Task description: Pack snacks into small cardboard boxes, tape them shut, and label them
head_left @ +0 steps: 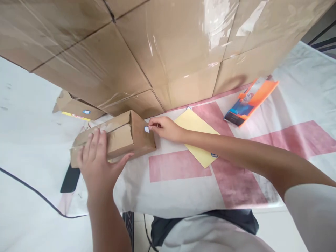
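A long brown cardboard box lies on the cloth-covered table. My left hand rests on it, fingers stretched over the top and thumb out along the near side. On the box's right end is a small white sticker with a blue border. The fingertips of my right hand are pinched together at the sticker's right edge. Beneath my right forearm lies a yellow sheet bearing similar blue-edged stickers, one near its top corner and one by its lower right edge.
Behind the box rises a wall of plastic-wrapped cartons. An orange and blue package leans at the right. Another small carton with a sticker sits at the left. A dark phone-like object and a black cable lie nearby.
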### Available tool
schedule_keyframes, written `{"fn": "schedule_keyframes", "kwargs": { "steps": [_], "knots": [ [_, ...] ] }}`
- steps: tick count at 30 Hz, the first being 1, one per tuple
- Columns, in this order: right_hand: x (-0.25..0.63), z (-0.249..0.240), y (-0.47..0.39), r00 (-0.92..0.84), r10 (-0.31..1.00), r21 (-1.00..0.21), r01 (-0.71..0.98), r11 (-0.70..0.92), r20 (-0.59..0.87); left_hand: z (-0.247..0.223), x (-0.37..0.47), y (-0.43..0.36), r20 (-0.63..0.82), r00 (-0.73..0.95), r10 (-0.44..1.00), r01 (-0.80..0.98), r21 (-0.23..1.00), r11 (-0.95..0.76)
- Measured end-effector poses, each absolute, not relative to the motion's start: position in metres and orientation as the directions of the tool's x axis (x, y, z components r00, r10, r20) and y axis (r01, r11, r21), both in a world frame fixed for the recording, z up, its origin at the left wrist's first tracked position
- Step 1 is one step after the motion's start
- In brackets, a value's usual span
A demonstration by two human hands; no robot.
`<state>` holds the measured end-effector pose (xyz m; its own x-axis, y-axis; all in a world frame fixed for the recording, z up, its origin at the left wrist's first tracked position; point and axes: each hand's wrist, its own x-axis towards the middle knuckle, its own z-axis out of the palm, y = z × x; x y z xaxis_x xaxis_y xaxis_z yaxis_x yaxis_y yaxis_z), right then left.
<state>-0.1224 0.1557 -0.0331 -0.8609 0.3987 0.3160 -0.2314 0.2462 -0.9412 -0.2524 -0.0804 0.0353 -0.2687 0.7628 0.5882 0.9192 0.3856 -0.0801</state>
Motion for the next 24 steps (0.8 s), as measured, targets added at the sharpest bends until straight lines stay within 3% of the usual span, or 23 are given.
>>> {"fn": "schedule_keyframes", "kwargs": {
  "steps": [24],
  "knots": [
    [-0.118,-0.037,0.134,-0.847,0.471,-0.923,-0.056,0.38,0.245,0.02,-0.245,-0.076,0.651,-0.288,0.703,0.9,-0.067,0.431]
  ]
}}
